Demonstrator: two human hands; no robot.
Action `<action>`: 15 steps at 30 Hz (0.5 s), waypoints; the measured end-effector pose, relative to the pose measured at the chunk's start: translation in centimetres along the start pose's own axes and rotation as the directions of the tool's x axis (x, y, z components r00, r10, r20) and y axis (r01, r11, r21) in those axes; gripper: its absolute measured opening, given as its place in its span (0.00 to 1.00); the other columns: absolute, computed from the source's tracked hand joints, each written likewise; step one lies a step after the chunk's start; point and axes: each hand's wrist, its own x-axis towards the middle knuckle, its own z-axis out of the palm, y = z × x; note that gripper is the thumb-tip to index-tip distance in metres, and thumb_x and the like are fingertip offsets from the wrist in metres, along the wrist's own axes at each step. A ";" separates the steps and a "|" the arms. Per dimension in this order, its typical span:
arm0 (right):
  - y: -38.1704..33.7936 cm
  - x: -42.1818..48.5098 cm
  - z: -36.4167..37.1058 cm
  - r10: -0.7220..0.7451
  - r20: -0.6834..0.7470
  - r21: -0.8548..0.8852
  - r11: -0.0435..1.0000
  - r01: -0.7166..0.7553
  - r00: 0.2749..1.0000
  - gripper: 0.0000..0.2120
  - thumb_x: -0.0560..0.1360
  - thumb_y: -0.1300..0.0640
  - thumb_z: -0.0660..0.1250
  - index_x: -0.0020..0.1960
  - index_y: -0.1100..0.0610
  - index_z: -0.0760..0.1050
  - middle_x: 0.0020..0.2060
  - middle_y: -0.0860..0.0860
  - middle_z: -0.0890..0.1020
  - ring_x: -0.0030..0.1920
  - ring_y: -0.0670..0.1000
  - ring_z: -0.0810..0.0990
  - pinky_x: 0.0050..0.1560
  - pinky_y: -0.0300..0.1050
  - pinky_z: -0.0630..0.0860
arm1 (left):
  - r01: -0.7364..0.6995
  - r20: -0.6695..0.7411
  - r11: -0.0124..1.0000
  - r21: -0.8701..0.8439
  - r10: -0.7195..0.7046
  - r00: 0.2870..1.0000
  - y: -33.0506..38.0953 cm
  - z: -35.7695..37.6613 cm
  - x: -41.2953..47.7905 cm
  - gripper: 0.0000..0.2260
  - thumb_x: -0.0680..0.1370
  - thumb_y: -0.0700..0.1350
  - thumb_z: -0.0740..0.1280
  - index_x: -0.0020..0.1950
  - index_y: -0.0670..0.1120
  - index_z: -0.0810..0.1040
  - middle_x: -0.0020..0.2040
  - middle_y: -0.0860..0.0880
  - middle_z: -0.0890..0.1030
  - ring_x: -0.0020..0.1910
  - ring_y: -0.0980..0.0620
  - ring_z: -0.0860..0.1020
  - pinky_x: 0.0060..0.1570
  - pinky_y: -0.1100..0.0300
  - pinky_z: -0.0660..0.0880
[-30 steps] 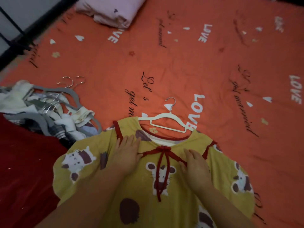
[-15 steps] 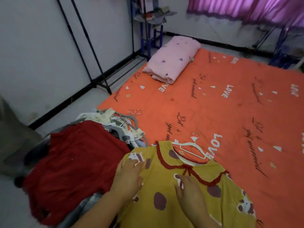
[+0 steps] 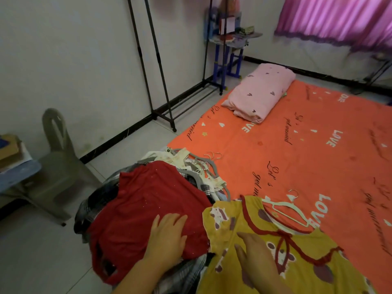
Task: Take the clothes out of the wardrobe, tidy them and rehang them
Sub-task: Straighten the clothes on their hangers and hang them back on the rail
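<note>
A yellow dress [image 3: 297, 270] with red trim and a cartoon print lies flat on the orange mattress [image 3: 307, 158], a white hanger [image 3: 285, 213] in its neck. My right hand [image 3: 254, 253] rests flat on the dress's left side, fingers straight. My left hand [image 3: 167, 236] lies flat on a red garment [image 3: 137, 209] that tops a pile of clothes on grey hangers [image 3: 203, 166] at the mattress's near left corner. The black clothes rack [image 3: 157, 81] stands bare against the wall.
A folded pink blanket [image 3: 261, 92] lies at the mattress's far end. A grey plastic chair [image 3: 57, 162] stands at left beside a low table [image 3: 14, 166]. A blue shelf stand [image 3: 229, 45] sits in the corner under purple curtains [image 3: 339, 20]. White tiled floor [image 3: 42, 262] surrounds the mattress.
The view has lifted and swung left, showing the rack and room. My left hand moved off the yellow dress onto the red garment; my right hand slid left across the dress.
</note>
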 end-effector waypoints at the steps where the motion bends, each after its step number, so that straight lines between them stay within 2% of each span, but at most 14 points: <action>1: -0.9 0.7 0.4 0.009 0.004 -0.006 1.000 -0.009 1.000 0.20 0.80 0.47 0.57 0.71 0.48 0.64 0.66 0.45 0.70 0.65 0.45 0.69 0.62 0.37 0.66 | -0.012 0.004 1.000 0.003 0.012 1.000 -1.2 -0.1 0.6 0.25 0.79 0.54 0.58 0.75 0.56 0.56 0.71 0.57 0.62 0.71 0.58 0.57 0.72 0.52 0.44; 9: -9.6 6.6 5.4 0.123 0.041 -0.020 0.992 -0.123 0.992 0.20 0.81 0.48 0.56 0.71 0.51 0.64 0.66 0.48 0.70 0.65 0.49 0.69 0.63 0.41 0.67 | -0.133 0.060 0.991 -0.033 0.135 0.989 -11.4 -1.2 7.7 0.24 0.79 0.53 0.57 0.75 0.55 0.56 0.72 0.55 0.62 0.71 0.57 0.57 0.72 0.52 0.45; 15: -12.9 10.0 7.7 0.166 0.029 -0.025 0.986 -0.165 0.986 0.19 0.80 0.49 0.58 0.69 0.52 0.67 0.64 0.49 0.73 0.63 0.49 0.71 0.61 0.41 0.68 | -0.185 0.092 0.982 -0.050 0.189 0.978 -15.5 -1.5 11.6 0.24 0.79 0.53 0.57 0.75 0.55 0.58 0.72 0.54 0.62 0.71 0.56 0.58 0.72 0.53 0.47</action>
